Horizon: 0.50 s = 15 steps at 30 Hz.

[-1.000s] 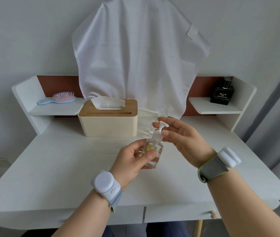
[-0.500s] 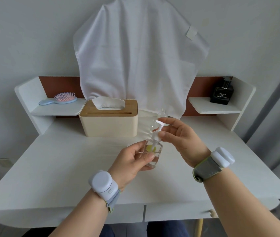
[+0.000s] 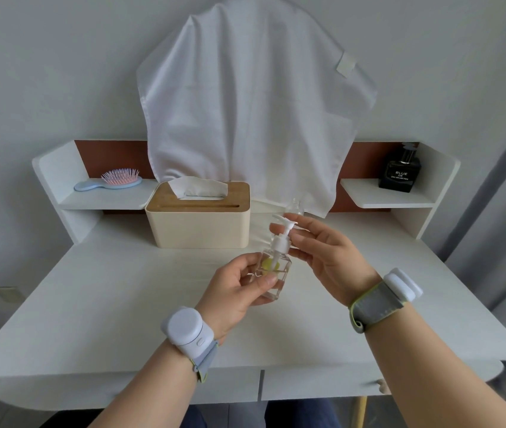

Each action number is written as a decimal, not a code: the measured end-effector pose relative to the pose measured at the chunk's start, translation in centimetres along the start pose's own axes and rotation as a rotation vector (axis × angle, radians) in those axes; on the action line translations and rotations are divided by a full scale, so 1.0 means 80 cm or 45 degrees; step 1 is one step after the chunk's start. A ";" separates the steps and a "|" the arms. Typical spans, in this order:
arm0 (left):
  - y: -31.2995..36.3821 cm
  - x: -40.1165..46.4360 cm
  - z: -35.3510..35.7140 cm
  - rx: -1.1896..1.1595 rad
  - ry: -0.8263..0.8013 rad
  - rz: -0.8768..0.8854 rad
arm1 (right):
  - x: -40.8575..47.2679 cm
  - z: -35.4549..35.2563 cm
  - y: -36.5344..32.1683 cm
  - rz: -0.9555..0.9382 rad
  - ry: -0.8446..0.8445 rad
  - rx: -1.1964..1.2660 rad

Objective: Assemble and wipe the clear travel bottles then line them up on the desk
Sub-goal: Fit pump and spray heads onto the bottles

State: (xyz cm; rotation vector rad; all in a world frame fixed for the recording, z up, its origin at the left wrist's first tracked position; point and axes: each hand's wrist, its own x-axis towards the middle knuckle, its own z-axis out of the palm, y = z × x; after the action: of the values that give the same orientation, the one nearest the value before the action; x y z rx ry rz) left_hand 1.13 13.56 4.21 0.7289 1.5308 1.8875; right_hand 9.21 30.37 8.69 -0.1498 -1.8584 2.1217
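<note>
Head view: our left hand (image 3: 239, 288) grasps the clear bottle (image 3: 271, 273), right hand (image 3: 322, 254) pinching its pump (image 3: 282, 239); probably screwing on, wiping's next.

Home bedroom dressing corner, white vanity desk (image 3: 97, 304), hairbrush (image 3: 113, 180), tissue box (image 3: 197, 219), perfume bottle (image 3: 400, 173), curtain (image 3: 498, 211)
</note>
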 end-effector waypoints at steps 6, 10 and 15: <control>0.000 -0.001 0.003 0.013 0.007 0.014 | -0.001 0.004 0.005 -0.047 0.016 0.033; -0.002 0.000 0.004 0.050 0.033 0.032 | 0.000 0.008 0.007 -0.043 0.077 0.104; -0.003 -0.002 0.007 0.035 0.044 0.040 | 0.002 0.019 0.015 -0.029 0.183 0.131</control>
State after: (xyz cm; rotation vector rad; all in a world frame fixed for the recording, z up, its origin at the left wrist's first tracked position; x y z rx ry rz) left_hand 1.70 13.84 4.04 0.7405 1.5776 1.9148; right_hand 8.42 28.82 7.75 -0.2495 -1.6587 2.1258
